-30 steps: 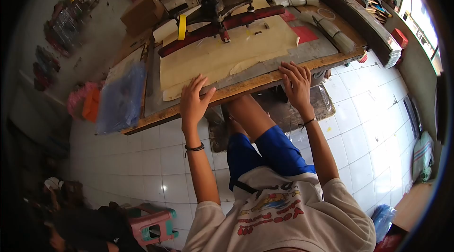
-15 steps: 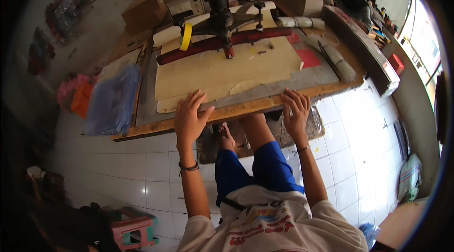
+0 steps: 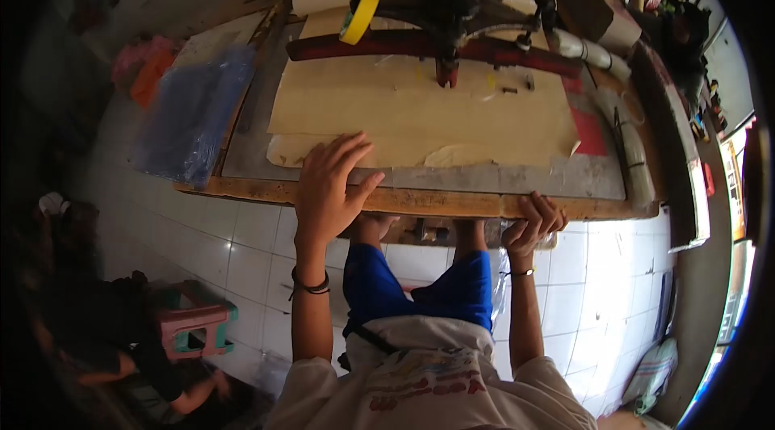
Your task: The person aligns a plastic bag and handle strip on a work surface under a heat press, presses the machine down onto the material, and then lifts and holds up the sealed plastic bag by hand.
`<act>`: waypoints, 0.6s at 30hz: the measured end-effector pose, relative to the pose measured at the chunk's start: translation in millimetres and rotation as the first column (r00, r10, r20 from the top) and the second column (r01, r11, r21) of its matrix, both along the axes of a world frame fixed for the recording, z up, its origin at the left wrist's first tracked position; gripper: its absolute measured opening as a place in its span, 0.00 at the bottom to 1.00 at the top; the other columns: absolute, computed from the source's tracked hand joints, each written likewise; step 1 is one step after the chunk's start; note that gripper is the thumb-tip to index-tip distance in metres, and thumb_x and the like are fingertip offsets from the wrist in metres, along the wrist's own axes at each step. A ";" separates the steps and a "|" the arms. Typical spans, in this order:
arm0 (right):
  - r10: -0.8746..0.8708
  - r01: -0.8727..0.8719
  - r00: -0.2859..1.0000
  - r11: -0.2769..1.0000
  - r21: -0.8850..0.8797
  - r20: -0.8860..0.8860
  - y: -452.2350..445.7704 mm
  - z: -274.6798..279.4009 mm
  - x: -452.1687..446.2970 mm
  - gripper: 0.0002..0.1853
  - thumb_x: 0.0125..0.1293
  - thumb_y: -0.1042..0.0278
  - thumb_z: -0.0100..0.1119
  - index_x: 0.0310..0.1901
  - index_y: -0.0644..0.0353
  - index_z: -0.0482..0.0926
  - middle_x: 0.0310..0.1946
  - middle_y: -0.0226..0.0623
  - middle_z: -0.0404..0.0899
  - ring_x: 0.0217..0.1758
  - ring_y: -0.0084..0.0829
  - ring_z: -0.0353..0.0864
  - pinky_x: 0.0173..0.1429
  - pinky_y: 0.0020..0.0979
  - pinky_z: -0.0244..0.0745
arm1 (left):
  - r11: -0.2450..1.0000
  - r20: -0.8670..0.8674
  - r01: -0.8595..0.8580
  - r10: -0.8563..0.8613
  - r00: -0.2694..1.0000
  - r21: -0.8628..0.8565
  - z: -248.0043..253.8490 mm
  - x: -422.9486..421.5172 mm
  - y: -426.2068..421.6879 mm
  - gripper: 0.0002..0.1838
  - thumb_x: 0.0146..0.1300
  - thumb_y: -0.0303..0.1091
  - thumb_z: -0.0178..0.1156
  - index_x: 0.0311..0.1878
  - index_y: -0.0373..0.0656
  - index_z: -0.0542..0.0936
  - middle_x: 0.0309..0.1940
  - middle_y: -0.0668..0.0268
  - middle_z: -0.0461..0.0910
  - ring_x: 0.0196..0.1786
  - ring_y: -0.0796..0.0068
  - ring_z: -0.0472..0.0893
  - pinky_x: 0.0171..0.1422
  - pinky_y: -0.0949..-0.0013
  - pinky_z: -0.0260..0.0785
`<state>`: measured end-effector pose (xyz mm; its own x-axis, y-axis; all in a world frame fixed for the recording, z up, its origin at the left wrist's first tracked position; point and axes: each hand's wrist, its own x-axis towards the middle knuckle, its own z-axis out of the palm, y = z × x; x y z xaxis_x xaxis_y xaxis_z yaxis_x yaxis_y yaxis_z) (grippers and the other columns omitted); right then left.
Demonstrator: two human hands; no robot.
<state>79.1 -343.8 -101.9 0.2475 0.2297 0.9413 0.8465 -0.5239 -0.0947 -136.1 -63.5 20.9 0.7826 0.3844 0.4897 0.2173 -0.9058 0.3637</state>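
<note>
My left hand [image 3: 329, 192] lies open across the table's front edge, its fingers slightly spread on the near left part of a tan sheet [image 3: 404, 103]. With curled fingers, my right hand [image 3: 533, 224] grips the wooden table edge [image 3: 436, 202] farther right. The tan sheet has a torn, wrinkled front border and lies on a grey board [image 3: 258, 143]. Above it, a dark machine arm [image 3: 452, 2] carries a long red bar [image 3: 355, 46]. A yellow tape roll [image 3: 360, 15] hangs on the machine's left side.
Clear plastic sheets [image 3: 192, 115] lie at the table's left, near an orange bag [image 3: 152, 79]. Plastic-wrapped rolls [image 3: 638, 159] and a long box [image 3: 670, 147] stand right. At lower left are a pink-and-green stool [image 3: 194, 321] and another person's arm [image 3: 190, 398].
My right hand's fingers have curled around the table edge; my left hand remains spread on the sheet. My legs have shifted, and the view has turned and moved closer to the table.
</note>
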 end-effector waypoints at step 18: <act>-0.052 -0.873 0.439 0.214 -0.439 -0.897 100.9 207.8 102.0 0.11 0.71 0.62 0.58 0.41 0.54 0.89 0.32 0.34 0.88 0.35 0.34 0.87 0.44 0.36 0.77 | 0.795 -0.202 0.598 -0.572 0.795 0.106 22.7 147.6 4.1 0.07 0.67 0.34 0.63 0.41 0.41 0.80 0.27 0.57 0.85 0.29 0.50 0.86 0.36 0.53 0.80</act>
<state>181.1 -242.9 106.0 0.1104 0.9544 -0.2772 0.8080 -0.2486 -0.5341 11.5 -59.3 43.6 0.9010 -0.2423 0.3597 -0.3325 -0.9185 0.2141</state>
